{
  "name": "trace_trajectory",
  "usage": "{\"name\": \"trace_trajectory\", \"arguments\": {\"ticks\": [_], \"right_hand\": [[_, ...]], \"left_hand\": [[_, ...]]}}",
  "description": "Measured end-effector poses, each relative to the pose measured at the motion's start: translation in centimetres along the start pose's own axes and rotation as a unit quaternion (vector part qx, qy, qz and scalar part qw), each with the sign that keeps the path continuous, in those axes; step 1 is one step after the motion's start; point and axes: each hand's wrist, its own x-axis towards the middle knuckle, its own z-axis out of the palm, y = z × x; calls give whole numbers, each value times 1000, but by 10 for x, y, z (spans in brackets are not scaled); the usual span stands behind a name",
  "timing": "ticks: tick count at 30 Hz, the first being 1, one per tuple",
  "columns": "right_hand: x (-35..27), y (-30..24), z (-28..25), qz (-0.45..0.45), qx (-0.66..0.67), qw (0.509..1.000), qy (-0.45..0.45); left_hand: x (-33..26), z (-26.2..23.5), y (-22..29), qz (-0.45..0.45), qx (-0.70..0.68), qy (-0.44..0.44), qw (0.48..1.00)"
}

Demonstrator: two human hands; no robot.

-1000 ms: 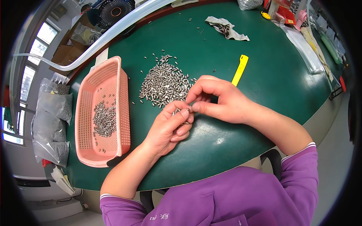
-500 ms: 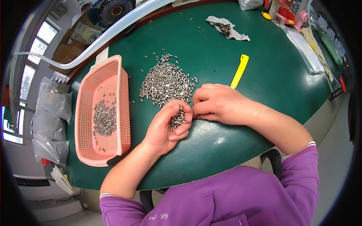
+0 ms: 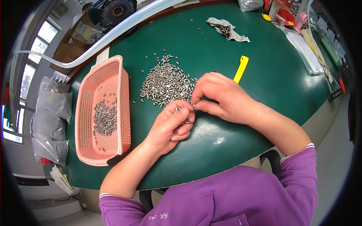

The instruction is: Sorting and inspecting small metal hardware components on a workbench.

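A heap of small silvery metal pins (image 3: 166,81) lies on the green table just beyond my hands. My left hand (image 3: 171,124) is curled round several of the same metal pins, partly hidden by its fingers and thumb. Against its fingertips, my right hand (image 3: 218,96) pinches one tiny metal pin (image 3: 193,106) between thumb and forefinger. To the left stands a pink perforated plastic basket (image 3: 126,109), with a smaller batch of metal pins (image 3: 105,118) on its bottom. A yellow-handled cutter (image 3: 241,69) lies behind my right hand, its lower end covered by that hand.
Clear bags of metal pins (image 3: 60,105) stack up left of the basket. A crumpled white cloth (image 3: 228,29) with dark pieces sits at the back. Plastic sleeves (image 3: 305,52) lie at the far right. A translucent hose (image 3: 113,35) crosses the back left, near a black fan (image 3: 117,11).
My right hand has risen and turned, its thumb and forefinger now pinching a pin at my left fingertips. My left thumb has closed further over the pins in that hand.
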Motion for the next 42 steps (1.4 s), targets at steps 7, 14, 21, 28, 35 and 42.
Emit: {"name": "trace_trajectory", "arguments": {"ticks": [7, 14, 21, 28, 35, 42], "right_hand": [[-1, -2, 6, -35, 21, 999, 6], [0, 5, 1, 19, -3, 999, 44], [-4, 12, 7, 37, -60, 997, 18], [-8, 16, 15, 9, -114, 992, -53], [-10, 15, 13, 65, -118, 990, -48], [-1, -1, 4, 174, 186, 966, -38]], "left_hand": [[-1, 4, -1, -9, 56, 22, 998], [-1, 2, 2, -11, 10, 8, 1000], [-1, 0, 3, -8, 5, 6, 1000], [1, -2, 1, 18, -18, -3, 1000], [-1, -2, 1, 7, -14, 2, 1000], [0, 2, 1, -5, 2, 16, 1000]]}}
